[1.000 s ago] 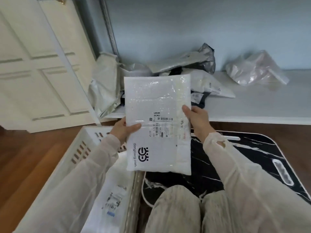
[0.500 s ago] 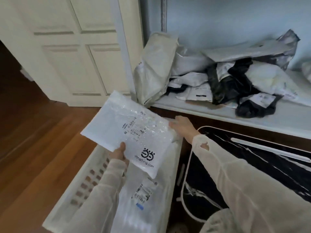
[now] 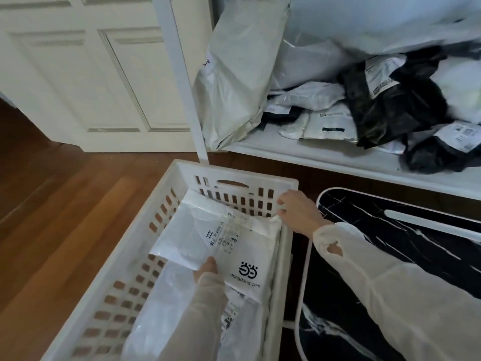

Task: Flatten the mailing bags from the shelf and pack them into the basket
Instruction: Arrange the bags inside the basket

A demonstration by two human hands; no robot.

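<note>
My left hand (image 3: 208, 269) and right hand (image 3: 296, 214) each grip an edge of the white mailer (image 3: 221, 246), now inside the basket (image 3: 234, 175). I should lower it level, then press it flat onto the bags beneath.

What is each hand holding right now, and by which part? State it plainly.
Both hold the white bubble mailer inside the basket: left hand grips its near-left edge, right hand pinches its far-right corner.

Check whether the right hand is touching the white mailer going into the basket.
Touching. The head view shows the right hand pinching the far right corner of the white mailer, against the basket wall.
</note>
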